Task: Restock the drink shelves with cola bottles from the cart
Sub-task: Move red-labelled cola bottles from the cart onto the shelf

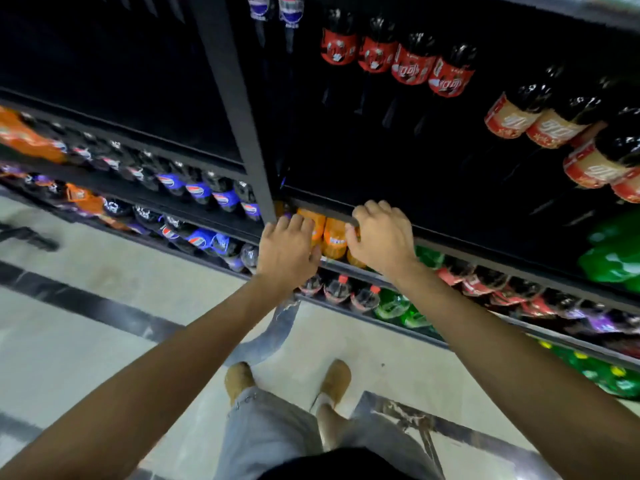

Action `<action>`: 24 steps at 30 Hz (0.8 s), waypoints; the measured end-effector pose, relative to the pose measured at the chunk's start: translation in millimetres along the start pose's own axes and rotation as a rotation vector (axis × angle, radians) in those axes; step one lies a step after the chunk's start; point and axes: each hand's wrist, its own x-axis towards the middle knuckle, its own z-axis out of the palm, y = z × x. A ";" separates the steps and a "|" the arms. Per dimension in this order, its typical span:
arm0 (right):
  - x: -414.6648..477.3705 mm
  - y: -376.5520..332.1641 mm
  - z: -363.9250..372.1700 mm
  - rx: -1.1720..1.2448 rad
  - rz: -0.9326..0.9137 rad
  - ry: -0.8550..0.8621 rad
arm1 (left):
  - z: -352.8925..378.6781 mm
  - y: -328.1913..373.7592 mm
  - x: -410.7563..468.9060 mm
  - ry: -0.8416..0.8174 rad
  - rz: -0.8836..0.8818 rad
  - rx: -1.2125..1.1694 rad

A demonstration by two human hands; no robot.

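gleaming dark, cola bottles (412,69) (red-labelled)

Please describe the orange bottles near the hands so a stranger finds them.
Find the black upright post in the middle. Right of its foot, the left hand and right hand are at a shelf edge. Between them stand the orange bottles, unlike the blue-labelled bottles leftward and green bottles rightward.

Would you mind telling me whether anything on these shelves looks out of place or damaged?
Nothing looks spilled, fallen or damaged, and the visible bottles stand in rows. One oddity: the left hand and right hand are both at the orange bottles, not at cola. Blur hides finer detail.
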 end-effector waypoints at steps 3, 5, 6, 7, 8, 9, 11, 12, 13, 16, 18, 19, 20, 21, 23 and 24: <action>-12.2 -49.5 4.8 0.025 -0.140 -0.086 | 0.6 -39.1 -38.8 -0.072 -0.097 0.017; -11.2 -87.0 9.4 0.061 -0.218 -0.136 | -0.1 -68.8 -60.0 -0.107 -0.164 0.033; -8.5 -107.0 11.3 0.074 -0.252 -0.153 | -1.8 -85.0 -69.5 -0.114 -0.199 0.040; -4.7 -127.5 12.6 0.082 -0.285 -0.165 | -4.4 -102.1 -78.8 -0.116 -0.237 0.043; 0.5 -149.7 13.2 0.085 -0.321 -0.177 | -7.9 -120.9 -88.3 -0.117 -0.274 0.046; 6.1 -172.7 12.7 0.085 -0.362 -0.187 | -12.0 -140.5 -98.4 -0.116 -0.312 0.048; 16.7 -221.6 10.4 0.102 -0.443 -0.207 | -20.5 -180.8 -121.6 -0.112 -0.397 0.054; 21.5 -247.2 8.9 0.121 -0.475 -0.213 | -24.9 -200.9 -133.6 -0.106 -0.439 0.061; 26.1 -273.2 7.8 0.137 -0.508 -0.216 | -29.3 -220.3 -145.2 -0.100 -0.480 0.065; 39.0 -353.8 2.9 0.150 -0.617 -0.218 | -43.1 -276.7 -175.7 -0.079 -0.581 0.052; 49.4 -404.8 -2.4 0.145 -0.700 -0.217 | -55.8 -314.1 -192.6 -0.058 -0.629 0.053; 54.6 -428.8 -6.1 0.144 -0.744 -0.211 | -63.1 -332.6 -201.5 -0.044 -0.660 0.054; 60.9 -451.5 -10.1 0.145 -0.784 -0.201 | -70.4 -351.0 -210.0 -0.028 -0.692 0.057; 67.4 -472.9 -13.9 0.143 -0.819 -0.192 | -77.1 -369.3 -218.8 -0.013 -0.724 0.059; 80.7 -512.9 -21.0 0.142 -0.880 -0.178 | -88.7 -405.9 -237.8 0.002 -0.779 0.056; 87.3 -531.5 -23.5 0.143 -0.908 -0.171 | -93.6 -424.6 -246.9 0.012 -0.800 0.060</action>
